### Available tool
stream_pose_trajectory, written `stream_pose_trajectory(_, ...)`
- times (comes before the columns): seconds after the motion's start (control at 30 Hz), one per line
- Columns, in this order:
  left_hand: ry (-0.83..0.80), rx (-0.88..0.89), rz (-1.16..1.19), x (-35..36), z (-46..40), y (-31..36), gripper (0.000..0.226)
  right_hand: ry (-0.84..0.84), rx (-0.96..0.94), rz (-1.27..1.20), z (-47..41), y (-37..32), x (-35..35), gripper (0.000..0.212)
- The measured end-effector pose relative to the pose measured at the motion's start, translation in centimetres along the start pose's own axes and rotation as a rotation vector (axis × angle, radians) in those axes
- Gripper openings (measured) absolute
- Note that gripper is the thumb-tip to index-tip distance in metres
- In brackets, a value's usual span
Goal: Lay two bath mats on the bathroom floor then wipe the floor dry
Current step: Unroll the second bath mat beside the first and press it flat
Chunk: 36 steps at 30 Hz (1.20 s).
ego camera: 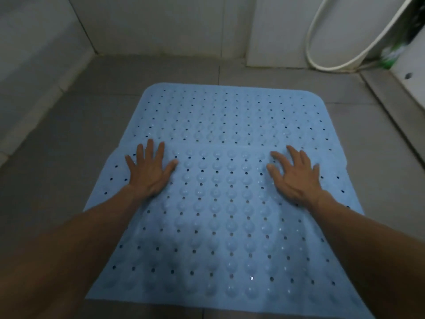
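A: What is this room like?

B: The floor is made of grey tiles, and pale walls stand at the back and on the left. A white hose loops down the wall on the right.

A: Where are the mats?

B: Two blue mats lie flat on the floor in front of me. The far mat sits closer to the back wall. The near mat is right under my arms, and its far edge lies a little over the far mat.

A: What do they look like?

B: They are light blue and look like rubber. They have rows of round bumps and lots of small dark holes. The corners are round.

A: What are your hands doing?

B: My left hand is flat on the near mat, close to its far edge, with my fingers spread wide. My right hand is on the same mat on the other side, fingers spread too but a bit bent. I am not holding anything.

A: Is anything hard to see?

B: Yes. The bottom of the near mat is cut off by the picture. My arms hide its sides. There is something green and white at the top right, but it is too blurry to tell what it is.
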<state>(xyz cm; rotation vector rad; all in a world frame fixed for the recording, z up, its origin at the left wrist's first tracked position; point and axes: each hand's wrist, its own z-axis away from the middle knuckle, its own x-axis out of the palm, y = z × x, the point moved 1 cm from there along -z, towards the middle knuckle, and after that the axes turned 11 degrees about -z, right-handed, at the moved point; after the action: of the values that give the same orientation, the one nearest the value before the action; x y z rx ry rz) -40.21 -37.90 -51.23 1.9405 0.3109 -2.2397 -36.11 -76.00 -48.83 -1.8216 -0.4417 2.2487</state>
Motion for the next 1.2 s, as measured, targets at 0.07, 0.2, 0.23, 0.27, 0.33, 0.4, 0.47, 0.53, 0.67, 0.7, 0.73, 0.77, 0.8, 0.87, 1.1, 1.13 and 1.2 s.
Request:
stream_pose_trajectory(0.07, -0.078, 0.059, 0.023, 1.3, 1.8, 0.3, 0.074, -0.057, 0.1, 0.054, 2.5, 0.4, 2.8, 0.067)
stream_pose_trajectory(0.2, -0.038, 0.137, -0.037, 2.6, 3.4, -1.0, 0.075, 0.019, 0.147, 0.056, 6.4, 0.8, 4.9, 0.07)
stream_pose_trajectory(0.23, -0.024, 0.151, -0.048, 2.8, 3.9, -1.3, 0.076, 0.026, 0.159, 0.058, 7.2, 0.7, 5.2, 0.07)
stream_pose_trajectory(0.27, -0.014, 0.163, -0.052, 3.0, 4.2, -1.4, 0.078, 0.036, 0.172, 0.063, 8.0, 0.6, 5.4, 0.07)
stream_pose_trajectory(0.33, -0.001, 0.184, -0.054, 3.0, 5.0, -1.6, 0.081, 0.058, 0.189, 0.054, 9.6, 0.4, 5.6, 0.07)
stream_pose_trajectory(0.4, 0.011, 0.201, -0.054, 3.0, 5.8, -1.4, 0.082, 0.068, 0.211, 0.04, 11.1, 0.6, 5.7, 0.071)
stream_pose_trajectory(0.47, 0.016, 0.212, -0.051, 3.1, 6.5, -1.0, 0.083, 0.08, 0.229, 0.039, 12.5, 1.0, 5.9, 0.072)
stream_pose_trajectory(0.53, 0.021, 0.221, -0.054, 3.3, 7.1, -0.6, 0.083, 0.082, 0.242, 0.055, 13.2, 1.5, 5.9, 0.074)
stream_pose_trajectory(0.67, 0.022, 0.218, -0.05, 3.2, 7.3, -0.5, 0.085, 0.076, 0.243, 0.059, 13.0, 1.7, 5.8, 0.075)
stream_pose_trajectory(0.7, 0.021, 0.214, -0.057, 3.2, 7.3, -0.5, 0.086, 0.076, 0.238, 0.054, 12.8, 1.7, 5.7, 0.075)
stream_pose_trajectory(0.73, 0.02, 0.209, -0.065, 3.1, 7.3, -0.4, 0.086, 0.072, 0.234, 0.048, 12.7, 1.8, 5.6, 0.074)
stream_pose_trajectory(0.77, 0.018, 0.202, -0.069, 3.1, 7.4, -0.2, 0.086, 0.067, 0.231, 0.042, 12.5, 2.0, 5.6, 0.074)
stream_pose_trajectory(0.8, 0.017, 0.193, -0.07, 3.1, 7.4, -0.1, 0.086, 0.065, 0.229, 0.039, 12.3, 2.1, 5.5, 0.073)
stream_pose_trajectory(0.87, 0.015, 0.179, -0.071, 3.2, 7.4, 0.1, 0.084, 0.063, 0.221, 0.039, 11.8, 2.3, 5.3, 0.072)
stream_pose_trajectory(1.1, 0.05, 0.169, -0.059, 3.3, 7.7, -0.2, 0.084, 0.087, 0.203, 0.049, 11.5, 2.4, 5.5, 0.072)
stream_pose_trajectory(1.13, 0.056, 0.166, -0.051, 3.4, 7.8, -0.3, 0.084, 0.089, 0.198, 0.052, 11.5, 2.3, 5.6, 0.072)
stream_pose_trajectory(1.2, 0.064, 0.16, -0.038, 3.5, 8.2, -0.7, 0.083, 0.098, 0.181, 0.058, 11.7, 2.1, 5.9, 0.072)
